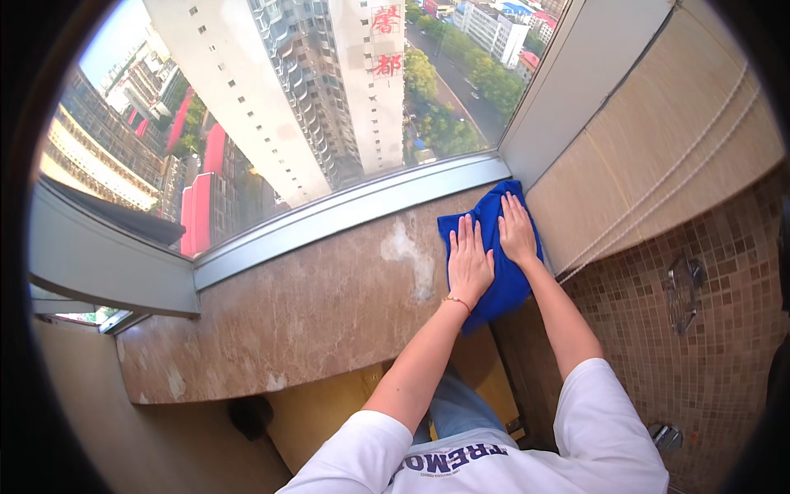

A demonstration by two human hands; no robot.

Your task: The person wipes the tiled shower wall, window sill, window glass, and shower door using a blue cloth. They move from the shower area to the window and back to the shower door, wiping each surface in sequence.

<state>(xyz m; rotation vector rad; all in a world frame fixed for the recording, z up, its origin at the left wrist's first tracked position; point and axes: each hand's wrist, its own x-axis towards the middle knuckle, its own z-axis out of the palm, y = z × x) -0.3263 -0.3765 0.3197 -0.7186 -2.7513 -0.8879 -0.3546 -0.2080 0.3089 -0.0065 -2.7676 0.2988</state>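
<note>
A bright blue cloth [496,284] lies spread over the right end of the brown stone windowsill [329,305], in the corner by the window frame, with its near end hanging over the sill's front edge. Flat on its left part rests my left hand [470,267], fingers stretched out and pointing toward the glass. My right hand [516,233] presses on the cloth's right side, a little farther away, its fingers also straight. Neither hand grips the cloth. To the left of the cloth, a whitish patch [411,255] marks the stone.
The window's metal bottom frame [354,218] runs along the sill's far side. A beaded blind cord [658,185] hangs at the right, before the wall. Below it, a metal fixture [683,292] sits on small brown mosaic tiles [625,321]. A yellowish wooden surface [329,420] lies under the sill.
</note>
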